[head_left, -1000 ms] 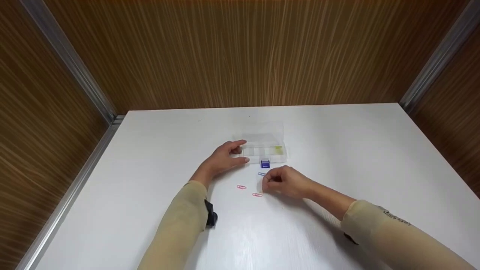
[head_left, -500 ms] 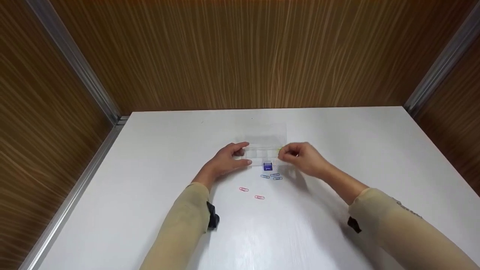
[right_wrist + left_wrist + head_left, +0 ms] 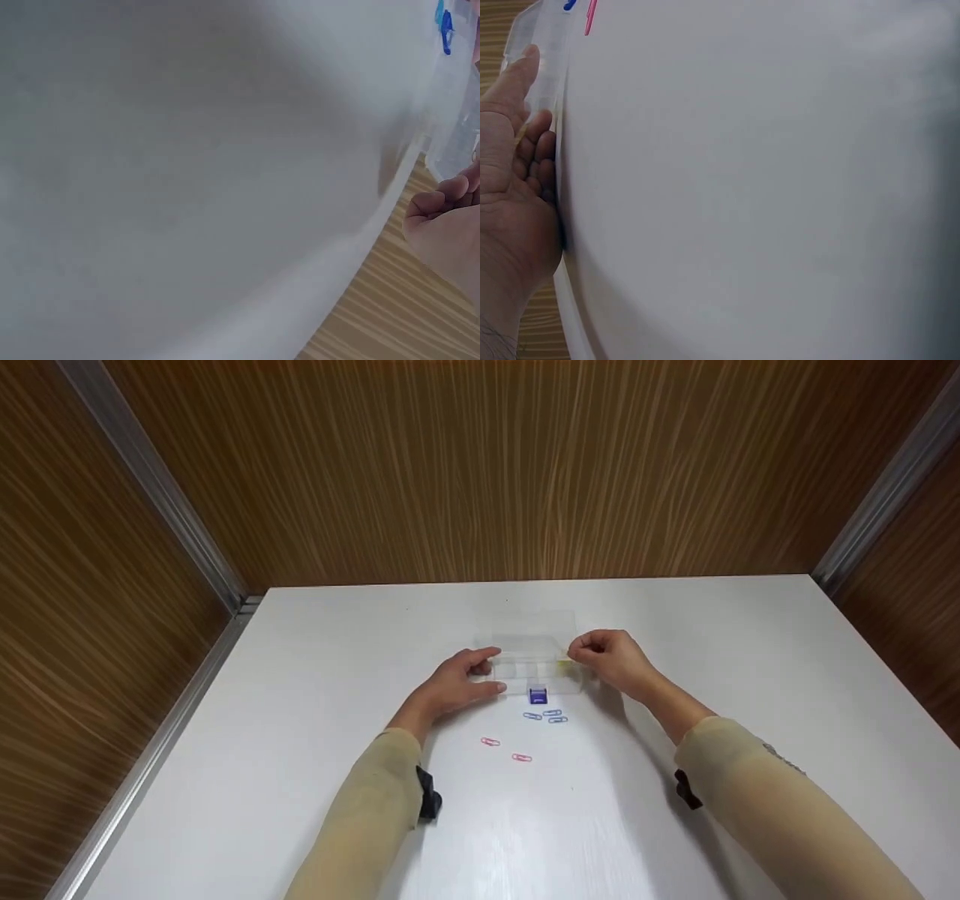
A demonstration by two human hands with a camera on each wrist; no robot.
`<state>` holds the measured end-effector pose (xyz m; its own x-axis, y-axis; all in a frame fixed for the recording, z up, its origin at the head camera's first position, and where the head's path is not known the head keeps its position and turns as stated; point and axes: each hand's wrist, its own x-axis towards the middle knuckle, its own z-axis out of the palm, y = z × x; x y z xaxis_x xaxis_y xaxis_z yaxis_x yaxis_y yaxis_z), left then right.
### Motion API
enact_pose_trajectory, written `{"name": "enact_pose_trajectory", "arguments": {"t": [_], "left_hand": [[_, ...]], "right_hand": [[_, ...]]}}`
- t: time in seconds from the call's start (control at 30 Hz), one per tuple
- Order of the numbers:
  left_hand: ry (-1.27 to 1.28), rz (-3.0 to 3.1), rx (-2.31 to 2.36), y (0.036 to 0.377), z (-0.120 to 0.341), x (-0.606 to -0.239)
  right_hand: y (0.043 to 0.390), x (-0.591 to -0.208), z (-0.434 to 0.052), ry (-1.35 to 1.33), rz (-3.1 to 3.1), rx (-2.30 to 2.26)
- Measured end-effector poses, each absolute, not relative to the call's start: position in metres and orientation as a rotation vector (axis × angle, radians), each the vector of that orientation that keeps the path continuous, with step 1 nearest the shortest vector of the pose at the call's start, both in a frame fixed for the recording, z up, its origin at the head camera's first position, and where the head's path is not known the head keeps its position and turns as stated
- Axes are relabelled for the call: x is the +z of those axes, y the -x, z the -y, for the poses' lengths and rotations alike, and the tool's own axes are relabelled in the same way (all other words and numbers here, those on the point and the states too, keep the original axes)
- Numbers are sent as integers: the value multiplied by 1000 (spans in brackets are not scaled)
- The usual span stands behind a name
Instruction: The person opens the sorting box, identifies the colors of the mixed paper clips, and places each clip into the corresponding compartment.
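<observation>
nearest on the white surface (image 3: pixel 300 780) lie two pink paper clips (image 3: pixel 490 742), a little apart from each other. just beyond them sit two blue paper clips (image 3: pixel 556 719) close together, and past those a small blue binder clip (image 3: pixel 538 697) stands right against the front wall of a clear plastic organizer box (image 3: pixel 534 664). the box lies with its lid folded back, and something yellow shows in its right-hand compartment.

the left hand (image 3: pixel 459 684) rests at the box's left end, thumb along the front and fingers lightly curved against the side, bracing it. the right hand (image 3: pixel 609 658) is at the box's right end, fingers curled with the tips drawn together over the yellow compartment; whether they pinch anything cannot be told.

behind the surface rise wood-grain walls (image 3: pixel 480 472).
</observation>
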<state>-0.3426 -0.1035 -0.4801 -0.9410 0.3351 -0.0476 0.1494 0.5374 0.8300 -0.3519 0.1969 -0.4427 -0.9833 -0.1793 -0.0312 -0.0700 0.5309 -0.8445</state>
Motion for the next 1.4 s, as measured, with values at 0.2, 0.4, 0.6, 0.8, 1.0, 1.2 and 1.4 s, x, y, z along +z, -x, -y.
{"name": "enact_pose_trajectory", "arguments": {"t": [0.2,0.4,0.6,0.8,1.0,1.2,1.4], "left_hand": [[-416,-2576,1352,343,104,-481],[-427,-2586,1339,344,104,-481],[-432,-2581,1346,344,103,-481],[-435,-2562,1368,344,103,-482],[-417,-2566,1351,344,105,-481],[-395,-2548,1374,344,105,-483],[-391,-2567,1356,342,104,-483]], "right_hand": [[355,-448,-198,182,-2643,-1461],[356,-450,-200,161,-2618,-1489],[354,-451,-205,157,-2600,-1537],[349,-449,-208,170,-2631,-1503],[342,-447,-211,186,-2624,-1504],[333,-447,-212,253,-2621,-1517],[319,-446,-210,323,-2605,-1517]]}}
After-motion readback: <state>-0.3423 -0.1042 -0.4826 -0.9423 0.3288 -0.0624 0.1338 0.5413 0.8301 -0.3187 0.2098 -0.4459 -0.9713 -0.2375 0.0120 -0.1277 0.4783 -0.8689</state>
